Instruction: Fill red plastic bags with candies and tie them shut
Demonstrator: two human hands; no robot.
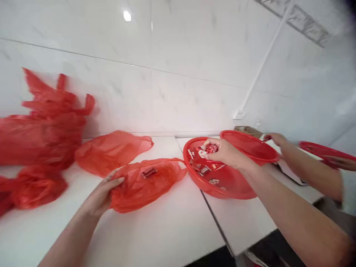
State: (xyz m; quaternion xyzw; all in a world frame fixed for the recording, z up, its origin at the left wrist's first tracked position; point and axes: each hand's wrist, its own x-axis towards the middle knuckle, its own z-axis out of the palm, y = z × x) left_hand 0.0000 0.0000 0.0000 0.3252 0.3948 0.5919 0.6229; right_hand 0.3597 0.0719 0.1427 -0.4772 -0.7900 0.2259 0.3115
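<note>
On the left, my left hand grips the edge of a red plastic bag that lies with its mouth spread wide. A small dark-red wrapped snack sits inside it. My right hand is over a round red plastic basket, its fingers closed around red wrapped snack packets. More small packets lie on the basket's bottom, mostly toward its left side. The bag's right end touches the basket's left rim.
Another red bag lies behind; full, knotted red bags crowd the left. A second red basket stands at right, where a co-worker's hand reaches over it. Beyond is a third basket. A seam divides the white tables.
</note>
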